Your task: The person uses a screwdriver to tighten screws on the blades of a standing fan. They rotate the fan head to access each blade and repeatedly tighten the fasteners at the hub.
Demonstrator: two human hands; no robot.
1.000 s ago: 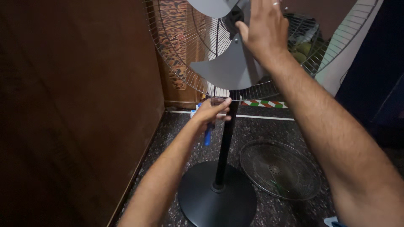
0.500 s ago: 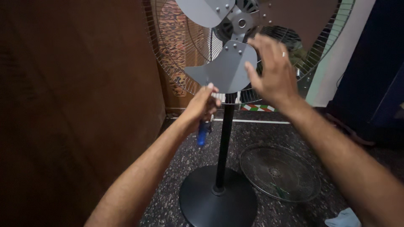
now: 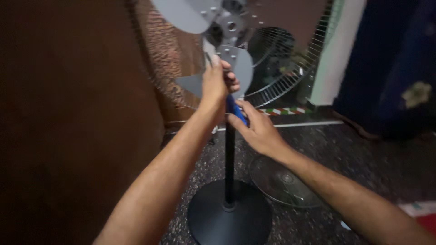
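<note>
1. Head view: your left hand is clamped on a blue-handled tool beside the fan pole.
2. Your right hand cups the handle, fingers loosely curled.
3. Loose fan guard lies on floor.

The dark speckled floor is carrying my fan's round black base; a wire grille is lying flat just right of that base.

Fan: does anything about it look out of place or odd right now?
Yes. The fan has no front guard: its grey blades are bare, with only the rear wire grille behind them. A round wire guard lies flat on the floor beside the black base.
</note>
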